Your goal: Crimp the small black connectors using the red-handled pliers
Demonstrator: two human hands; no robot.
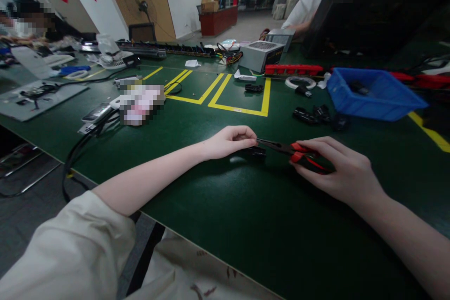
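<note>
My right hand [339, 166] is closed round the red and black handles of long-nose pliers [281, 148], whose jaws point left. The tips of the pliers reach the fingertips of my left hand [234, 141]. Thumb and fingers of that hand are pinched together; what they hold, if anything, is too small to make out. Just below the left fingertips a black part [257, 152] lies on the green table [211, 206].
At the right stands a blue bin [379, 108], with black parts [304, 116] beside it. A black connector [253, 88] lies inside yellow tape lines. Farther back are a metal power supply box [262, 55] and red strips [294, 70]. Cables [72, 159] hang over the left edge.
</note>
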